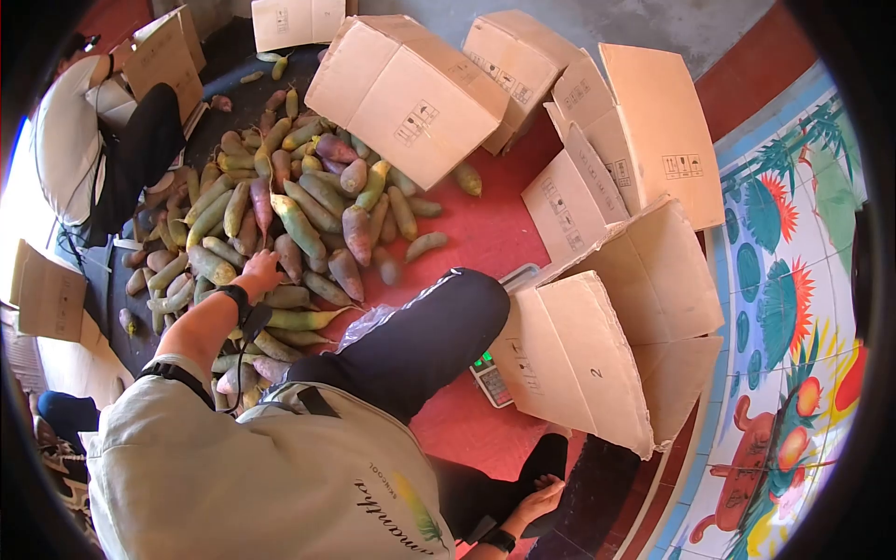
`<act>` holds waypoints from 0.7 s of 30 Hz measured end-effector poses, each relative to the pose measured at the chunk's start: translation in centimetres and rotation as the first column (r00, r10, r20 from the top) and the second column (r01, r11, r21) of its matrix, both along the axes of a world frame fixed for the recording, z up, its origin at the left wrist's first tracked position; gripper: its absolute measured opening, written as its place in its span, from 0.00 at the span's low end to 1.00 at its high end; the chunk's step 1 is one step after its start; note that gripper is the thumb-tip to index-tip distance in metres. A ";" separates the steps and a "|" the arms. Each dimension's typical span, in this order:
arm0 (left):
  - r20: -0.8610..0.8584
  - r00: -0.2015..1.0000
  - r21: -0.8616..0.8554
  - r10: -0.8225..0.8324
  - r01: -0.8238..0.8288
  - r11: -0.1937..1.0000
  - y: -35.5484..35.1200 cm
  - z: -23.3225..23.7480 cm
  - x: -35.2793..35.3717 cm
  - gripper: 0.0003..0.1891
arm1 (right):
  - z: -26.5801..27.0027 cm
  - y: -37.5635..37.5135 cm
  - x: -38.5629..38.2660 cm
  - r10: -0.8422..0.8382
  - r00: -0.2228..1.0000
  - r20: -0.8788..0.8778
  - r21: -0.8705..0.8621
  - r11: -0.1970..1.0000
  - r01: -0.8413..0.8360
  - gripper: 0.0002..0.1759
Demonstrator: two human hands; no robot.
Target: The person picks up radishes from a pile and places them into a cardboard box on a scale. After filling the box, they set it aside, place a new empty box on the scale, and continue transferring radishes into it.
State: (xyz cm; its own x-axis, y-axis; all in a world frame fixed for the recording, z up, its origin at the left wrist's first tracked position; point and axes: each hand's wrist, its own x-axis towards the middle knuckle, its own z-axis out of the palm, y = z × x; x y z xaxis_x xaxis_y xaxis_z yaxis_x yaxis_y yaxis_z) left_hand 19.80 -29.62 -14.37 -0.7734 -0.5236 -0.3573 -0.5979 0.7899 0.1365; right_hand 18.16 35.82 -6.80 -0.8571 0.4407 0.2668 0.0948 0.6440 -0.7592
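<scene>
Left hand (259,273) is down on the root pile (308,224), at the pile's 6 o'clock edge. The fingers curl over the long green and purple roots there. I can't tell from this angle whether the grip has closed on one or just rests on top. Right hand (537,499) is at 5 o'clock of frame, low by the dark foot, fingers spread, holding nothing.

The pile lies on the red floor (485,233), running from the knee up towards 11 o'clock. The scale (495,378) sits at 3 o'clock of the knee, half under the open carton (579,364) marked 2. More cartons (411,93) are at 12 o'clock, one of them tipped onto the pile's far edge. Another person (75,140) sits at 10 o'clock, well apart from my reach.

My read on doing this cleanly:
- Take a top-layer root. Ones wedged underneath will likely drag their neighbours.
- Wrap the thick middle, not the tapered tail, which looks slippery.
- Lift straight up before swinging towards 3 o'clock, so it clears the knee.
- The right hand is free, so it could steady the carton flap.
</scene>
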 end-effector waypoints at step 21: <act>0.017 0.998 -0.241 -0.055 0.058 0.969 -0.1 -1.8 -1.3 0.12 | -1.1 0.6 -0.6 -0.013 1.000 -0.013 0.090 0.996 0.014 0.27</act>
